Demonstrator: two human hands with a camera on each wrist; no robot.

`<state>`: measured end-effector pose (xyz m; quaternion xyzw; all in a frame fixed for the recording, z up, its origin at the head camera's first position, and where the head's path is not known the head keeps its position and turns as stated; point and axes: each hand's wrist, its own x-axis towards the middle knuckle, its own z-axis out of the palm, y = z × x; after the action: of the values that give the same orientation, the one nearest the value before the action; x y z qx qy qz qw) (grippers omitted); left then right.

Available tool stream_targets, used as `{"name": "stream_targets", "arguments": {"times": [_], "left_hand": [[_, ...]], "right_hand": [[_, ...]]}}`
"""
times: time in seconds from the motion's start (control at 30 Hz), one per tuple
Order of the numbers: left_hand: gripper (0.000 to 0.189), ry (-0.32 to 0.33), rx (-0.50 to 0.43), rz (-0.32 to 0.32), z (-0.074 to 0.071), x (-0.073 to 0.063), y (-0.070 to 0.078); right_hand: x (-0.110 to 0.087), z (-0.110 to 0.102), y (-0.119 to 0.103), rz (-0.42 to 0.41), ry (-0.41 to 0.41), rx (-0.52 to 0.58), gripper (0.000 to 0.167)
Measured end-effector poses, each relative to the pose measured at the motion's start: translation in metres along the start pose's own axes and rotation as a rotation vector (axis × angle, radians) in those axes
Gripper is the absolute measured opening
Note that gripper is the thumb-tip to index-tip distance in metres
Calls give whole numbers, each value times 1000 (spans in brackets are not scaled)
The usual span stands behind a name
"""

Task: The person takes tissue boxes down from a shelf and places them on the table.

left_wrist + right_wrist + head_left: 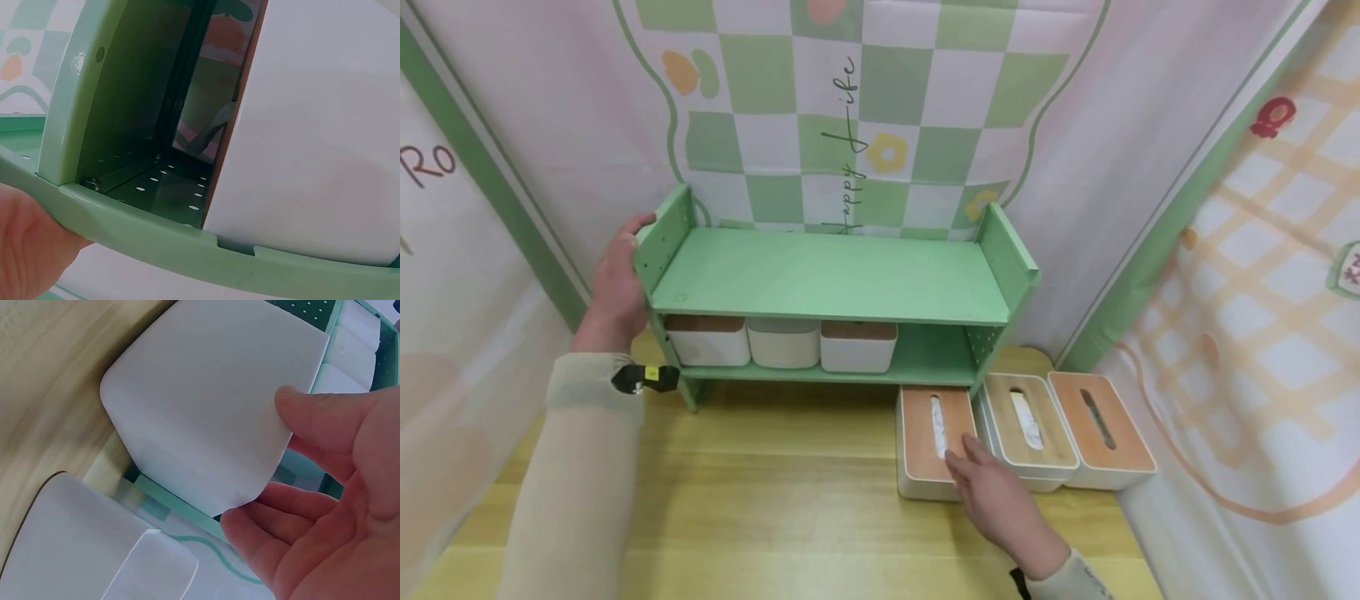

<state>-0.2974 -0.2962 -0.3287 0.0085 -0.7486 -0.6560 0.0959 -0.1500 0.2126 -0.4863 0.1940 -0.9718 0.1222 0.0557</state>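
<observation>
Checked cloth backdrop [767, 79] behind; yellow wood-grain counter [760, 517] below. Green shelf unit [827, 275] stands on the counter, its left side panel [670, 229] nearest the left arm. Left arm, in a beige sleeve [576, 475], reaches well forward and up; left hand [617, 283] lies against the panel's outer face, level with the upper board. How far its fingers bend cannot be told, as the tips are largely hidden. Three pale containers [785, 352] sit in a row on the lower board. Wood-topped tissue box [916, 442] lies on the counter at the unit's right end, its far end at the lower board's front edge. To its right, just beside, lie a second tissue box [1054, 458] and, outermost, a third [1127, 433]. Right arm comes in from the lower right; right hand [1003, 504] is angled up and left over the near right corner of the wood-topped box. Right wrist view: thumb [306, 409] at the upper front edge, fingers [250, 534] part-bent and spread apart from it round the corner, taking hold there. Smallest item: white tissue [938, 425] in the lid slot, beside the thumb tip.
</observation>
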Motion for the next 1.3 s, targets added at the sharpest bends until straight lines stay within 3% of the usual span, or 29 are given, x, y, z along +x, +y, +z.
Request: {"name": "stream_targets", "arguments": {"times": [0.53,1.03,1.3], "left_hand": [[52,-11,13,-21,1,-1,2],[49,-23,-74,-5,1,0,0],[50,-22,-65,-9,1,-2,1]], "right_hand": [[-4,2,1,-14,9,-29,40],[-11,-3,-9,-3,-6,-55,38],[-12,-4,-11,0,-11,-59,37]]}}
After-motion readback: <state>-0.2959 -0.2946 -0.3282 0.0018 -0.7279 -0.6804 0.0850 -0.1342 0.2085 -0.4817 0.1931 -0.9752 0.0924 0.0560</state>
